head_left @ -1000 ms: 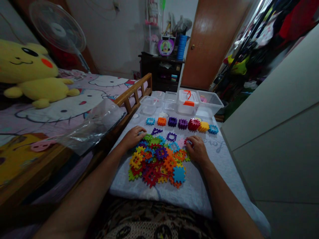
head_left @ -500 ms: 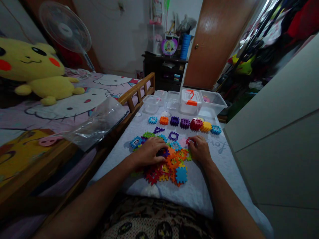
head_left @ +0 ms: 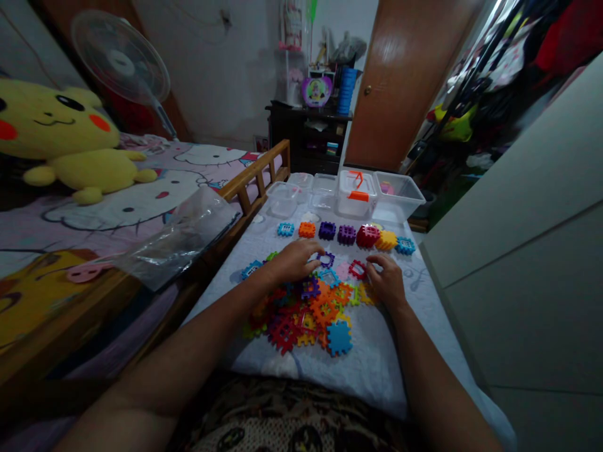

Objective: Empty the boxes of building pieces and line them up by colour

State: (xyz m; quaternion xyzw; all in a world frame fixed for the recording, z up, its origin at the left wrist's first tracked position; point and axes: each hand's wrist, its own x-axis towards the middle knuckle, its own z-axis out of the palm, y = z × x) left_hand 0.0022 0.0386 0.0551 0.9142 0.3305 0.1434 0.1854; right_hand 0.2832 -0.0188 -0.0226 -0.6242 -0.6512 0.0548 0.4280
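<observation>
My left hand (head_left: 298, 258) reaches over the far side of a heap of colourful plastic building pieces (head_left: 323, 307). Its thumb and forefinger are apart, at the left edge of a purple square frame piece (head_left: 326, 260) that lies flat; whether they touch it I cannot tell. Just right of a red square frame piece (head_left: 352, 270), my right hand (head_left: 387, 277) rests with its fingers apart and nothing held. A pale pink piece (head_left: 342, 271) and a light blue frame piece (head_left: 328, 278) lie between the hands. The purple triangle piece is hidden behind my left hand.
Beyond the hands runs a row of stacked pieces sorted by colour, among them a red stack (head_left: 367, 236) and a yellow one (head_left: 387, 240). Clear plastic boxes (head_left: 398, 191) stand at the table's far end. A wooden bed rail (head_left: 254, 179) borders the left, a pale cabinet (head_left: 513, 263) the right.
My left hand has moved from the heap forward to the purple square frame. My right hand has let go of the red frame and drawn slightly away to its right.
</observation>
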